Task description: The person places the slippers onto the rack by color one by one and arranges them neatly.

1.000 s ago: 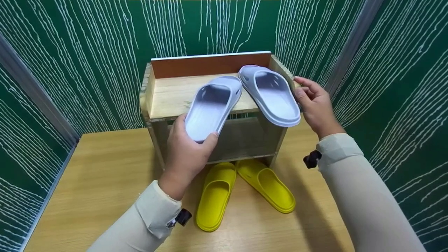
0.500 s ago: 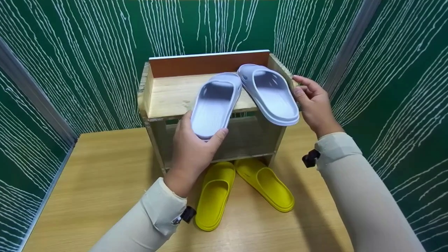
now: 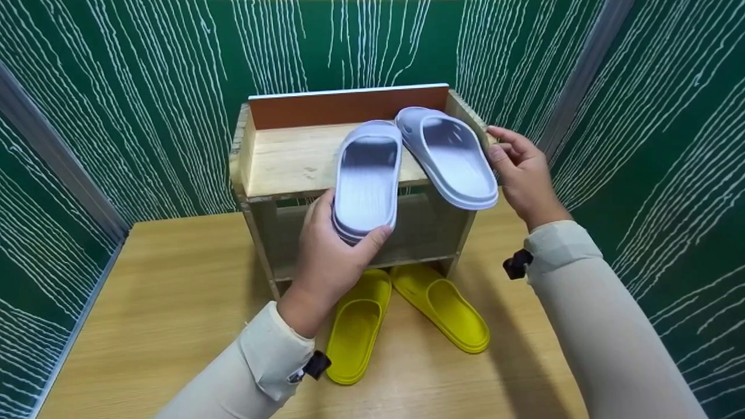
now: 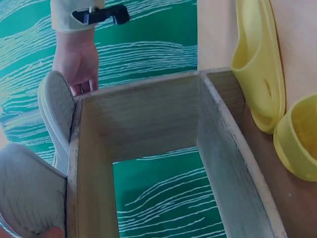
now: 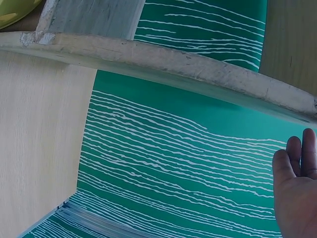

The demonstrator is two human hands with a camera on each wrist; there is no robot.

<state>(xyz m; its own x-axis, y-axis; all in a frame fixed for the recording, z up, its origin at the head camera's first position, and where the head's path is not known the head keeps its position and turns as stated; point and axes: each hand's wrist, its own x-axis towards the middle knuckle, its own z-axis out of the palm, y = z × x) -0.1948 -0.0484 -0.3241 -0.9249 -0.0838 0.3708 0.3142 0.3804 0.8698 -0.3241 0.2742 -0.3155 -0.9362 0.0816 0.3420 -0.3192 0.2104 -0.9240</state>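
Note:
Between fingers and thumb, my left hand (image 3: 337, 247) grips the heel of a pale lavender slip-on slipper (image 3: 366, 192). Its toe points at the back of the small wooden shoe rack (image 3: 288, 160), over the top shelf. To its right a matching slipper (image 3: 463, 166) lies on that shelf, toe inward, heel jutting past the front edge; their toes are close together. My right hand (image 3: 524, 177) is at the rack's right side panel, fingertips at the board's edge. The right wrist view shows its loosely extended fingers (image 5: 294, 158) near the wood; the left wrist view shows both soles.
Two yellow slippers (image 3: 352, 337) (image 3: 460, 320) stand on the wooden tabletop (image 3: 186, 302), toes at the rack's bottom opening. Green walls (image 3: 145, 87) with white streaks enclose the back and both sides. A low brown back board (image 3: 349, 107) rises behind the top shelf.
The left hand has moved right with the held slipper, turning it from slanted to nearly straight and closer to its mate. The right hand stays at the rack's side.

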